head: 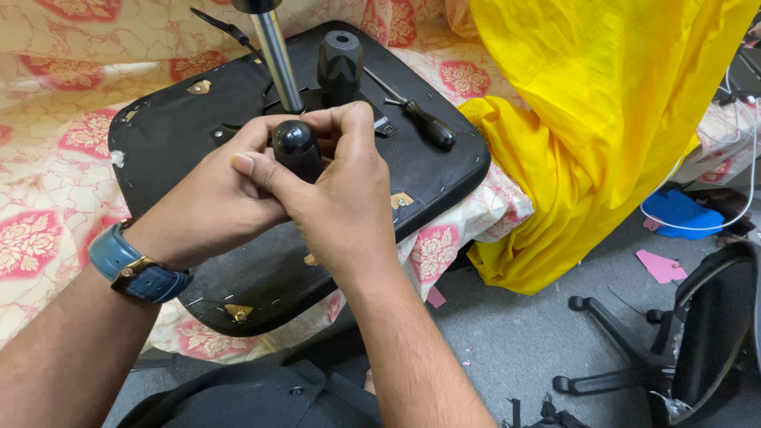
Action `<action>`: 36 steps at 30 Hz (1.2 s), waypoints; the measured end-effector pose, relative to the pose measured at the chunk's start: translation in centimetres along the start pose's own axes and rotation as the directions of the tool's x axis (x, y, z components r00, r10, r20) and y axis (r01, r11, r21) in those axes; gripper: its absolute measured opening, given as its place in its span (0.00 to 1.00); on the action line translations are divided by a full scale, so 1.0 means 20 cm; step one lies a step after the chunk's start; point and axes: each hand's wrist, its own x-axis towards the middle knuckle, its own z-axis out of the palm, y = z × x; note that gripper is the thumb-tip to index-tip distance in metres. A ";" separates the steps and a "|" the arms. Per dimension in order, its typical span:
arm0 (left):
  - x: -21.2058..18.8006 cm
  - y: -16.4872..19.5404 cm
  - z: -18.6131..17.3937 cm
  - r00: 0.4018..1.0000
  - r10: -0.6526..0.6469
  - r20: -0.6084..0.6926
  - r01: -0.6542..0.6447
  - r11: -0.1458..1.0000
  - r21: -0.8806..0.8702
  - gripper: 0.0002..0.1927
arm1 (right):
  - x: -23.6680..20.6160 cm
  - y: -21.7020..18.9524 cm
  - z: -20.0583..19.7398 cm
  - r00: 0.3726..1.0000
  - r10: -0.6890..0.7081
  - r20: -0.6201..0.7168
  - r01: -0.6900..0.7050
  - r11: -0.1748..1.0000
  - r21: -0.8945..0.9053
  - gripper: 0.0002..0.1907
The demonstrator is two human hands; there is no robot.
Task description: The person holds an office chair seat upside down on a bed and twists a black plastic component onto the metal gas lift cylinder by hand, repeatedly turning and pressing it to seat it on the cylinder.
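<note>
Two hands (301, 190) clasped round black knob (296, 147), upturned chair seat (182, 127) on floral bedsheet (47, 158), grey floor (523, 333)

Yellow cloth (602, 119) heaped right of floral sheet (47, 158), draping to grey floor (523, 333). Black chair base (634, 349) on floor below cloth. Blue scrap (683, 214) and pink scrap (659, 265) right of cloth's lower edge. White cable (741, 158) just beside cloth's right side.

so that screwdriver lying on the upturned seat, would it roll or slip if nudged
The screwdriver would probably roll a little: its dark handle looks rounded. The black seat underside it rests on looks like matte fabric, so sliding seems less likely. Its thin metal shaft looks stiff, and it seems light enough to lift easily.
</note>
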 end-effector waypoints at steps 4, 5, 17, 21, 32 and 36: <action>-0.01 -0.11 -0.04 0.989 -0.122 -0.083 0.133 0.982 0.137 0.20 | 0.01 -0.04 -0.01 0.996 0.093 0.014 -0.092 0.995 -0.033 0.33; -0.01 -0.12 -0.04 0.987 -0.143 -0.072 0.150 0.983 0.110 0.17 | 0.00 -0.05 -0.02 0.995 0.090 0.045 -0.091 0.996 0.026 0.31; -0.02 -0.02 -0.08 0.993 -0.045 0.105 0.029 0.989 0.148 0.10 | 0.01 -0.04 -0.12 0.995 0.053 0.088 -0.060 0.996 0.074 0.22; -0.05 -0.02 -0.03 0.997 0.000 0.082 -0.008 0.995 0.095 0.09 | 0.01 -0.07 -0.09 0.988 0.143 -0.053 -0.148 0.984 -0.096 0.28; -0.02 -0.01 0.01 0.998 -0.050 -0.023 0.050 0.999 -0.019 0.15 | -0.06 -0.06 -0.07 0.995 0.000 0.095 -0.013 0.991 0.132 0.27; -0.04 0.00 -0.01 0.998 -0.054 0.044 0.059 0.990 -0.130 0.16 | -0.05 -0.06 -0.08 0.977 0.141 0.161 -0.181 0.947 0.264 0.25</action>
